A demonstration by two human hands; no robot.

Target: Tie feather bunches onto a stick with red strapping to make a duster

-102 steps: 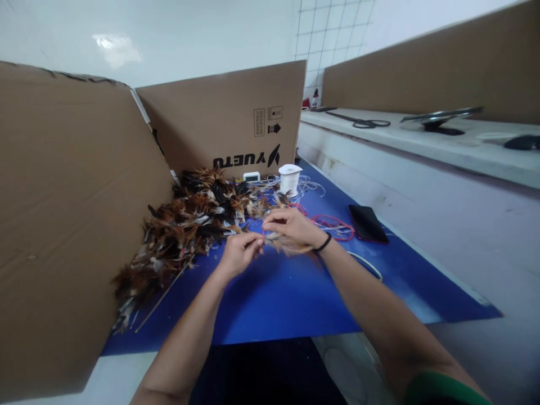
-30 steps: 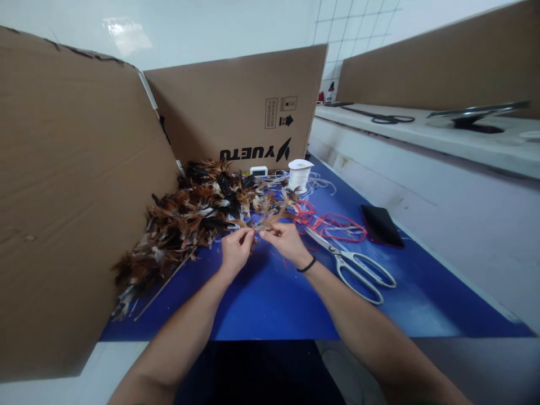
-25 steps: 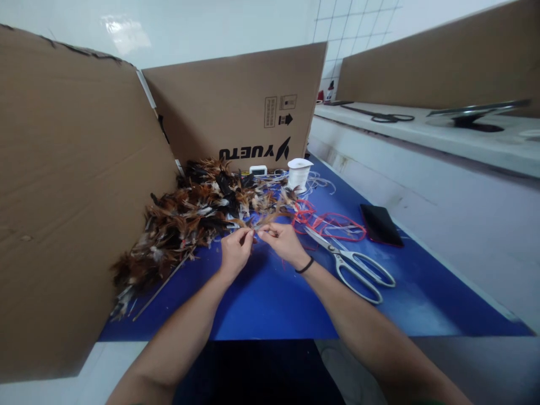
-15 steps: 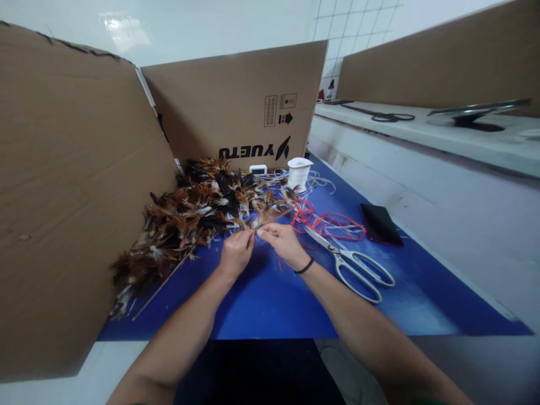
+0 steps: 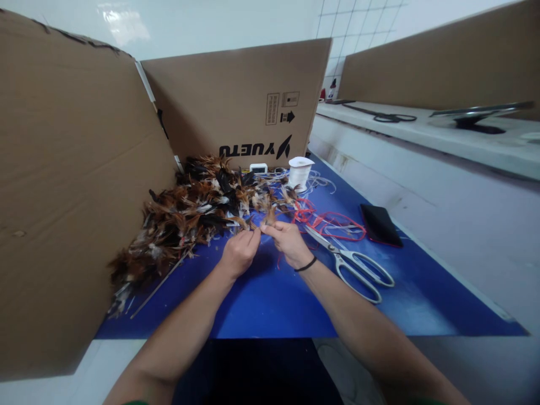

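Observation:
My left hand (image 5: 241, 253) and my right hand (image 5: 290, 244) meet fingertip to fingertip above the blue table (image 5: 270, 306). Between thumb and finger, my right hand pinches the base of a small brown feather tuft (image 5: 269, 217), which points up and away from me. The left fingers are closed right beside it; what they grip is hidden. A thin red cord hangs just below the hands. Beyond and to the left lies a large heap of brown, black and white feathers (image 5: 189, 208). Open-bladed scissors (image 5: 348, 261) lie beside my right wrist.
A white spool (image 5: 300, 174) stands at the back near a small white device (image 5: 258, 168). Red cord (image 5: 333, 219) lies in loops to the right, close to a black phone-like slab (image 5: 380, 225). Cardboard panels (image 5: 236, 101) rise at the left and back. A thin stick (image 5: 158, 286) lies left.
Both hands have shifted slightly right. The feather tuft has swung from leaning right to standing more upright. The hands stay close together, and the things on the table have not moved.

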